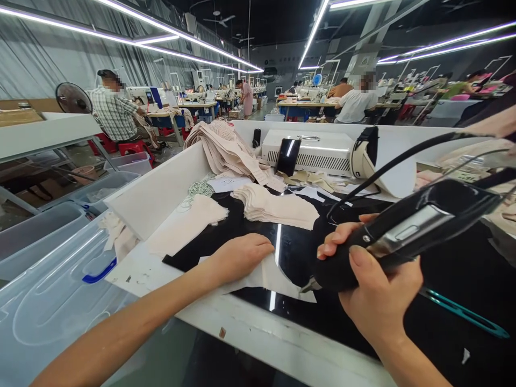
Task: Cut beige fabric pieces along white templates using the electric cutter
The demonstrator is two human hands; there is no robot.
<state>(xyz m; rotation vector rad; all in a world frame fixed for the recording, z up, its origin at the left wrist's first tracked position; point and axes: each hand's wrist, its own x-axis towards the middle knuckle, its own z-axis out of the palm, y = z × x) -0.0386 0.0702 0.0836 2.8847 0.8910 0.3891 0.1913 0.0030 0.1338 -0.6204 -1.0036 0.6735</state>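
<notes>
My right hand (379, 290) is wrapped round a black hand-held electric tool (419, 226) with a silver panel on its side. The tool's pointed metal tip (309, 286) is at the narrow end of a cream fabric piece (278, 277). That piece lies on a glossy black work surface (298, 247). My left hand (242, 257) presses on the fabric from above, fingers close together and bent; its thumb is hidden. Just beyond is a stack of cut cream fabric pieces (274, 205), with another cream piece (189, 223) to its left.
A draped fabric heap (226, 148), a phone (287, 156) and a white vented machine (308, 153) stand along the back. Black cables (387, 164) arch at right. A teal tool (465, 313) lies right. Clear plastic bins (52, 306) stand left; people work at sewing tables beyond.
</notes>
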